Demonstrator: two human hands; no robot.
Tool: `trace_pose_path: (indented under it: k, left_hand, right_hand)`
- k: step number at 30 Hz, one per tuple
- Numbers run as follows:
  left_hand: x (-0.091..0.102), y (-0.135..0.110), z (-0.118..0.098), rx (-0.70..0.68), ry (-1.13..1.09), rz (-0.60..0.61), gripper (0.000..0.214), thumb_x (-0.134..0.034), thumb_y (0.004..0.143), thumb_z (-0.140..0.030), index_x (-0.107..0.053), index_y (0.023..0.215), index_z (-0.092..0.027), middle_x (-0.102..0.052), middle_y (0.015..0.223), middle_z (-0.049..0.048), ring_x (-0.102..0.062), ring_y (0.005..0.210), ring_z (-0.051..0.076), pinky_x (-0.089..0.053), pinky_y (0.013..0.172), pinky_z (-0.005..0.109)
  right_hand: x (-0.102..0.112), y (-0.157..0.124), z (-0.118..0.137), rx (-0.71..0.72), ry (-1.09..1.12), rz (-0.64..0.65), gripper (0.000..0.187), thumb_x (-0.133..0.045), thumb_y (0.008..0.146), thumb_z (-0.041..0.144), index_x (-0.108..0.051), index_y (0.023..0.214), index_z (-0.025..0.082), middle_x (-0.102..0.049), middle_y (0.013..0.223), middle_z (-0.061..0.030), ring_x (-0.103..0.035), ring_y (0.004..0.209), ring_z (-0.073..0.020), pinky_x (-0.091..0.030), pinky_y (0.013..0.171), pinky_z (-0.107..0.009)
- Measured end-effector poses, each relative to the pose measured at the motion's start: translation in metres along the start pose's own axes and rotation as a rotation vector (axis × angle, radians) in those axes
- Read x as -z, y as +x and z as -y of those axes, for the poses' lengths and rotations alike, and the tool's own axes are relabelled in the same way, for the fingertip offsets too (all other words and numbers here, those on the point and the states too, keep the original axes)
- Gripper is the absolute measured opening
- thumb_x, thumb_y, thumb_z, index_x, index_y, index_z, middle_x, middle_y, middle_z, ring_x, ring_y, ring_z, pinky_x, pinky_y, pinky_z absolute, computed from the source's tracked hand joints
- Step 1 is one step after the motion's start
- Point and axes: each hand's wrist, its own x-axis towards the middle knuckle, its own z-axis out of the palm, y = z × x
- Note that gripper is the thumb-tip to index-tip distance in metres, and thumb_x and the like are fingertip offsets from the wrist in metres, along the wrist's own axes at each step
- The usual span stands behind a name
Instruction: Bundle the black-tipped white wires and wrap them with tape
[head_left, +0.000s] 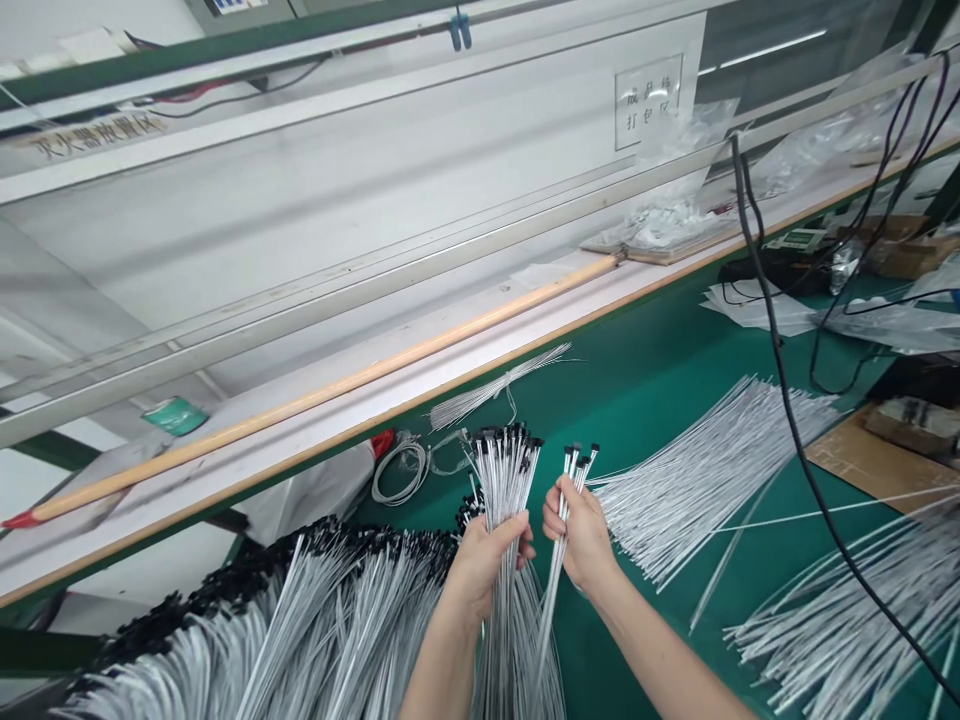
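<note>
My left hand (pixel 491 555) is wrapped round a thick bundle of grey cables (pixel 504 490) whose black connector ends point up and away from me. Just to its right, my right hand (pixel 579 530) grips a smaller bunch of the same cables (pixel 576 464), black tips showing above the fingers. The two bunches are apart at the top, and their lower lengths hang close together. Left of my hands lies a large heap of grey cables (pixel 352 610) with black ends. To the right, a spread of grey cables (pixel 712 470) rests on the green bench top (pixel 637 410).
A black cord (pixel 780 370) hangs across the right side, over another cable pile (pixel 870 610). A long wooden pole (pixel 360 375) lies on the shelf behind. A small tied wire bundle (pixel 499 388) and a coiled white cable (pixel 400 472) sit near the shelf edge.
</note>
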Motion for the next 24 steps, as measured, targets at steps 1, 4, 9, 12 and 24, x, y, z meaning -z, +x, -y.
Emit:
trace_pose_path:
  k: [1, 4, 9, 12, 24]
  left_hand:
    - [0.000, 0.000, 0.001, 0.000, -0.013, 0.033, 0.029, -0.073, 0.058, -0.038, -0.060, 0.057, -0.012, -0.056, 0.052, -0.0004, -0.050, 0.042, 0.009, -0.035, 0.042, 0.021]
    - [-0.001, 0.000, 0.002, 0.025, -0.022, 0.084, 0.030, -0.072, 0.059, -0.038, -0.056, 0.055, -0.013, -0.050, 0.045, -0.0034, -0.044, 0.035, 0.007, -0.031, 0.038, 0.020]
    - [-0.001, 0.001, 0.003, 0.031, -0.023, 0.084, 0.030, -0.073, 0.058, -0.037, -0.057, 0.057, -0.012, -0.050, 0.045, -0.0034, -0.044, 0.034, 0.006, -0.030, 0.037, 0.019]
    - [0.000, 0.002, 0.004, 0.022, -0.020, 0.072, 0.028, -0.072, 0.059, -0.036, -0.058, 0.060, -0.012, -0.052, 0.046, -0.0032, -0.044, 0.034, 0.006, -0.031, 0.037, 0.019]
    - [0.001, 0.001, 0.004, -0.022, 0.011, 0.028, 0.026, -0.071, 0.063, -0.033, -0.059, 0.057, -0.011, -0.055, 0.049, -0.0011, -0.046, 0.037, 0.007, -0.034, 0.039, 0.019]
  right_hand:
    - [-0.002, 0.000, 0.001, -0.027, -0.001, 0.042, 0.041, -0.069, 0.062, 0.047, -0.043, 0.051, 0.019, -0.038, 0.041, 0.0093, -0.026, 0.031, -0.0027, -0.020, 0.029, -0.017]
    - [-0.009, -0.002, 0.004, -0.064, -0.047, 0.084, 0.039, -0.076, 0.056, 0.042, -0.045, 0.053, 0.018, -0.034, 0.038, 0.0116, -0.019, 0.029, -0.0005, -0.011, 0.029, -0.015]
    - [-0.012, 0.000, 0.003, -0.074, -0.047, 0.040, 0.035, -0.081, 0.047, 0.034, -0.052, 0.055, 0.016, -0.033, 0.033, 0.0125, -0.019, 0.028, 0.0003, -0.012, 0.027, -0.014]
    - [-0.010, 0.001, 0.001, -0.072, -0.011, 0.022, 0.035, -0.082, 0.046, 0.034, -0.053, 0.053, 0.015, -0.041, 0.037, 0.0102, -0.022, 0.027, 0.0013, -0.013, 0.026, -0.014]
    - [-0.007, -0.002, 0.006, -0.064, -0.034, -0.042, 0.035, -0.083, 0.040, 0.032, -0.056, 0.053, 0.014, -0.049, 0.040, 0.0069, -0.024, 0.027, 0.0012, -0.014, 0.027, -0.014]
